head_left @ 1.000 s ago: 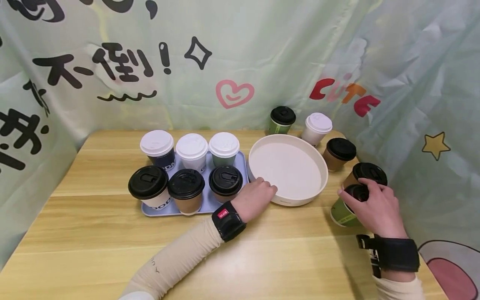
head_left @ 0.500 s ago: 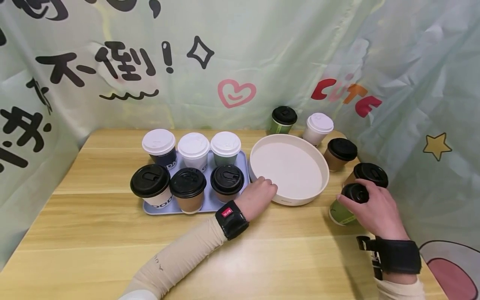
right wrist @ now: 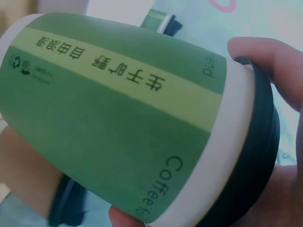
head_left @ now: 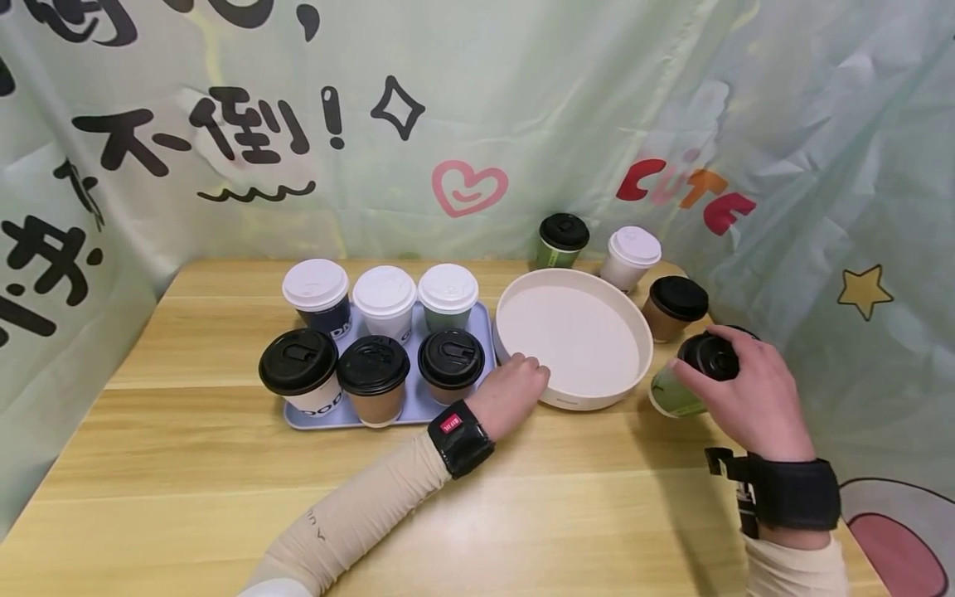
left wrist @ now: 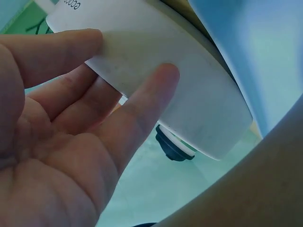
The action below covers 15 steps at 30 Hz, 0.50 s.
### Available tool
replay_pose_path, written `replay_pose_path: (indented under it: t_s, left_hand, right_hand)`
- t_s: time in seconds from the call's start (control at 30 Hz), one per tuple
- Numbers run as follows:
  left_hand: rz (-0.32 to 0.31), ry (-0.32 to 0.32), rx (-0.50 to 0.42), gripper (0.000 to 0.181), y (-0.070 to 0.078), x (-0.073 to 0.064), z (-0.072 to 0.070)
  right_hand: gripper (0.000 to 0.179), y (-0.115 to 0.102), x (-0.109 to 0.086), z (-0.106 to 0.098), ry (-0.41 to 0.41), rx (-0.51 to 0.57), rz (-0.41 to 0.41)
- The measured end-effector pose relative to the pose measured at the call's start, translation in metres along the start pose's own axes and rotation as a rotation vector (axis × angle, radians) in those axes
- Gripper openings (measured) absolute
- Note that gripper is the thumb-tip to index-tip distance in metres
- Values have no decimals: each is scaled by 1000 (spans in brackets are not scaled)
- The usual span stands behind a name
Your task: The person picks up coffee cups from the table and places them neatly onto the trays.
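Note:
My right hand (head_left: 761, 398) holds a green paper coffee cup (right wrist: 118, 104) by its black lid (head_left: 709, 355), thumb on one side and fingers on the other. The cup leans in the head view, its base towards the left. My left hand (head_left: 511, 396) is at the near rim of a round cream tray (head_left: 574, 332). In the left wrist view, the thumb and one finger press the tray's outer wall (left wrist: 203, 104) while other fingers pass behind the rim. A brown cup with a black lid (right wrist: 68, 198) lies close behind the green cup, mostly hidden in the head view.
Left of the round tray, a blue tray (head_left: 418, 410) carries several lidded paper cups in two rows. Behind the round tray stand a green cup (head_left: 561, 240), a white-lidded cup (head_left: 630, 255) and a brown cup (head_left: 674, 307). A printed curtain (head_left: 522, 124) borders the wooden table (head_left: 522, 514).
My right hand has taken the green cup up and away from the table's front, so it now covers most of the brown cup behind. The left hand has stayed at the round tray.

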<state>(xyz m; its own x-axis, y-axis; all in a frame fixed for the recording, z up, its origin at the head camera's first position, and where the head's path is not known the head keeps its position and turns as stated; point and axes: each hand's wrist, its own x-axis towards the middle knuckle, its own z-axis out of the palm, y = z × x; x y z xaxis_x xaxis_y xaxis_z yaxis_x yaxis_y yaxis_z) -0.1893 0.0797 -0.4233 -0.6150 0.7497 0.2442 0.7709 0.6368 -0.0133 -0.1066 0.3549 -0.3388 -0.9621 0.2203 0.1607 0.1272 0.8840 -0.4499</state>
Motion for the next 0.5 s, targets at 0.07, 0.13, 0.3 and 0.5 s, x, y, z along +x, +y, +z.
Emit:
replay_pose_path:
  t_s: [0.07,0.13,0.3,0.5]
  left_hand:
    - [-1,3,5,16,0,0,1]
    - [-3,3,6,16,-1,0,1]
    - [-16,-7,-9,16,-1,-1,1]
    - [-16,-6,-7,16,-2,-1,1]
  right_hand:
    - [77,-8,3,-2,28,8,-15]
    - [76,-16,7,-3,51,16,-32]
    - [75,-38,20,-2,81,43,-63]
    - [75,-62,46,10,60,84,-123]
